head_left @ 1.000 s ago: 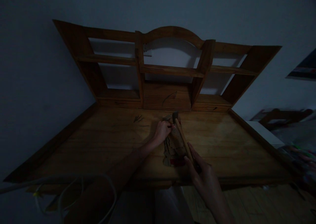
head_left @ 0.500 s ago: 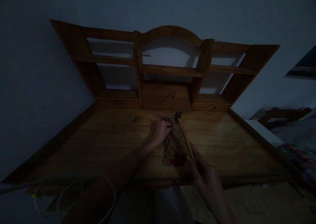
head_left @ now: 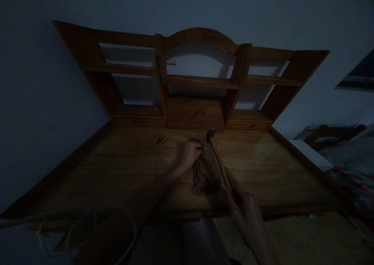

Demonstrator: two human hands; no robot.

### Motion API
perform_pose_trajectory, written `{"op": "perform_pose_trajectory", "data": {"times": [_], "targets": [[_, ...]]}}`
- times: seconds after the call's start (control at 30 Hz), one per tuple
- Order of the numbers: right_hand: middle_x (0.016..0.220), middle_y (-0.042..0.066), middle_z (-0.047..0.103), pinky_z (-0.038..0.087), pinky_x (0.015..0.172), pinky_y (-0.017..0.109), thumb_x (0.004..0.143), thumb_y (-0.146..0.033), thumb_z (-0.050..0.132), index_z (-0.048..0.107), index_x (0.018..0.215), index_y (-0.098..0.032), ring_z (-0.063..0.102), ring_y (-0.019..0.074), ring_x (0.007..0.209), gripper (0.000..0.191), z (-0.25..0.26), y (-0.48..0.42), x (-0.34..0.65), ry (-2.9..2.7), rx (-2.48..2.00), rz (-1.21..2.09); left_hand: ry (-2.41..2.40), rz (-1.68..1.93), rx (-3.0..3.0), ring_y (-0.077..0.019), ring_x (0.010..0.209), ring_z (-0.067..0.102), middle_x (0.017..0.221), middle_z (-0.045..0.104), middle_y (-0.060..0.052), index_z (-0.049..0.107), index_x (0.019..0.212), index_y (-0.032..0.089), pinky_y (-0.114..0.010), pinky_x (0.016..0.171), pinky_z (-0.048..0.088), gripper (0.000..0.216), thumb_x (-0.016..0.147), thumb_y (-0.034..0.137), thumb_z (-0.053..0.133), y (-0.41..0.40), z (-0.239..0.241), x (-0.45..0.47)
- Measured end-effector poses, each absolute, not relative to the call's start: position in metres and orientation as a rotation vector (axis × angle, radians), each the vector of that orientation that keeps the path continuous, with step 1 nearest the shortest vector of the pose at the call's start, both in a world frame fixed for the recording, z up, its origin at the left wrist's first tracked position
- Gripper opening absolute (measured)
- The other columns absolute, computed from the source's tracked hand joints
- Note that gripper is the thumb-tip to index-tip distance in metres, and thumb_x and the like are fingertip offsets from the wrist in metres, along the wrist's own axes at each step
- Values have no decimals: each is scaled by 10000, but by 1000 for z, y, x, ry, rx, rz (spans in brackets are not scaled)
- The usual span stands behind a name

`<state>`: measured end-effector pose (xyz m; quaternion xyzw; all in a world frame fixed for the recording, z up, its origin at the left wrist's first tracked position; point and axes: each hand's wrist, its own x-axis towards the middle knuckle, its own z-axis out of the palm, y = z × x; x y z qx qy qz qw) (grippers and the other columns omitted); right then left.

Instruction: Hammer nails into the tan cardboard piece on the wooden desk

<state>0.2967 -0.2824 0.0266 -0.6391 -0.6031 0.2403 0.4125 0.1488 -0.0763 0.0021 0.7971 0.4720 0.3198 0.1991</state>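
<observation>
The scene is dim. My right hand (head_left: 241, 204) grips the wooden handle of a hammer (head_left: 217, 160), whose metal head is raised over the far end of a rough piece of wood (head_left: 206, 171) lying on the wooden desk (head_left: 122, 167). My left hand (head_left: 190, 153) rests on that piece near its far end and pinches a small nail (head_left: 201, 148) upright next to the hammer head. A few loose nails (head_left: 162, 140) lie on the desk to the left of my left hand.
A wooden hutch with shelves (head_left: 198, 80) stands along the back of the desk against a pale wall. A white cable (head_left: 87, 226) loops at the lower left below the desk edge. A chair (head_left: 330, 134) and cluttered floor are at the right.
The hammer head has lifted slightly away from the nail and toward the hutch. My left hand stays pinched on the nail. The view has shifted a little.
</observation>
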Motion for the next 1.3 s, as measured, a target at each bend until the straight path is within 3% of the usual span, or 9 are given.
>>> {"op": "perform_pose_trajectory", "data": {"times": [0.3,0.53,0.83,1.1,1.3], "targets": [[1262,104,612,510,918,376,956,-362,441,301,1464,-194,602,257,1126,553,25,-277,293,-1565,-1564,627,1336,922,2211,-192,756,692,870,754,-104,759,867,142,-246,659,442,173,832,230,615,-74,-3,150],[1255,79,616,542,869,352,952,-344,448,298,1465,-219,632,251,1078,550,28,-277,290,-1549,-1570,600,1316,936,2164,-191,803,693,915,754,-84,757,902,166,-251,707,465,169,813,257,647,-71,-5,150],[1296,85,579,525,906,370,951,-363,443,328,1456,-214,593,258,1136,539,26,-274,292,-1584,-1578,595,1328,897,2188,-170,683,661,789,750,-65,761,821,152,-239,607,411,174,829,250,618,-76,2,149],[1277,87,592,554,858,388,938,-394,452,350,1448,-208,573,280,1155,552,32,-272,291,-1539,-1594,574,1316,947,2161,-183,770,683,895,756,-74,762,866,170,-243,673,440,178,839,256,609,-73,-3,150],[1239,86,622,534,893,408,942,-362,457,371,1434,-217,616,273,1100,520,28,-270,291,-1565,-1570,580,1296,908,2207,-174,708,663,798,750,-63,764,822,153,-231,606,400,187,834,254,607,-74,-1,148]]}}
